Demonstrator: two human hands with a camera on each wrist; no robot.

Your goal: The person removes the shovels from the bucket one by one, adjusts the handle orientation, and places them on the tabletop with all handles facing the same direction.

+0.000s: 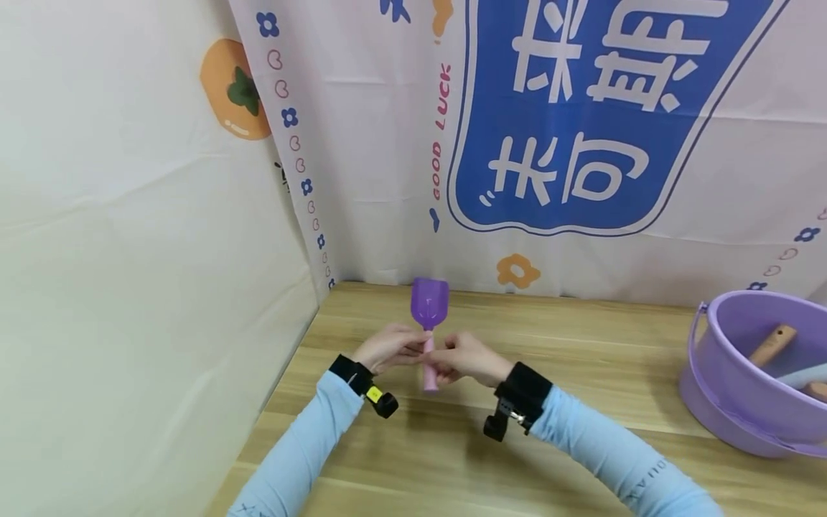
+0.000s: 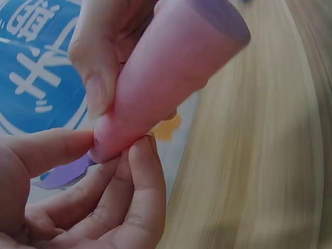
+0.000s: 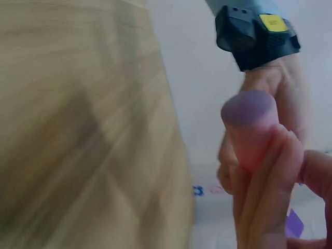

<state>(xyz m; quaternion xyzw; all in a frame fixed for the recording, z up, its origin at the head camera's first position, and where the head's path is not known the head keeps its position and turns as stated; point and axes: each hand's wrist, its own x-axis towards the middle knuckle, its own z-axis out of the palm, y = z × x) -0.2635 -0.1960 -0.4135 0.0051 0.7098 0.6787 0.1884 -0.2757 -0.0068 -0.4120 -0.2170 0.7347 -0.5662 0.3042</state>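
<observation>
A toy shovel with a purple scoop (image 1: 429,300) and a pink handle (image 1: 430,377) is held above the tabletop, its scoop pointing away from me. My left hand (image 1: 390,347) pinches the handle close to the scoop between thumb and fingers. Just below that, my right hand (image 1: 472,357) grips the handle's middle. In the left wrist view the handle's wider purple-capped end (image 2: 223,21) is near the camera, and only a sliver of the scoop (image 2: 65,174) shows. The same cap (image 3: 250,108) faces the right wrist camera, with the right fingers (image 3: 270,192) curled along the handle.
A purple bucket (image 1: 717,402) stands at the right on the wooden table (image 1: 549,459); it contains a wooden-looking handle (image 1: 772,346) and a pale blue piece (image 1: 804,375). A printed cloth (image 1: 388,237) hangs along the back edge, and a plain white sheet (image 1: 129,287) borders the left.
</observation>
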